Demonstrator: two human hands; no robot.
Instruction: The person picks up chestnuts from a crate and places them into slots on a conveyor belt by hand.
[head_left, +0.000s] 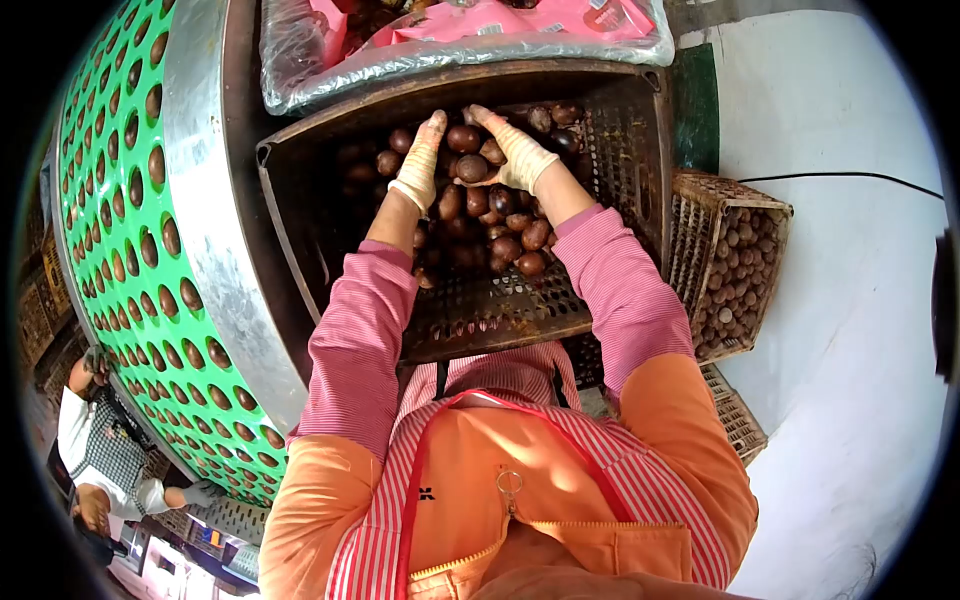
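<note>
Both hands, in pale gloves, reach into a dark brown plastic crate point(460, 335) and cup a cluster of shiny dark brown, egg-shaped pieces point(471, 168). My left hand point(421, 165) is on the left side of the cluster, thumb pointing away from me. On the opposite side, my right hand point(515, 152) curves round the pieces, with some fingers showing beneath them. Most of the left fingers are hidden among the pieces. More of the same loose brown pieces point(507, 248) lie below the hands in the crate.
At left stands a large green panel point(125, 270) with rows of brown pieces in its holes and a metal rim point(215, 200). A plastic-lined container with pink bags point(480, 30) is beyond the crate. A filled crate point(735, 270) stands right; another person point(105, 450) is lower left.
</note>
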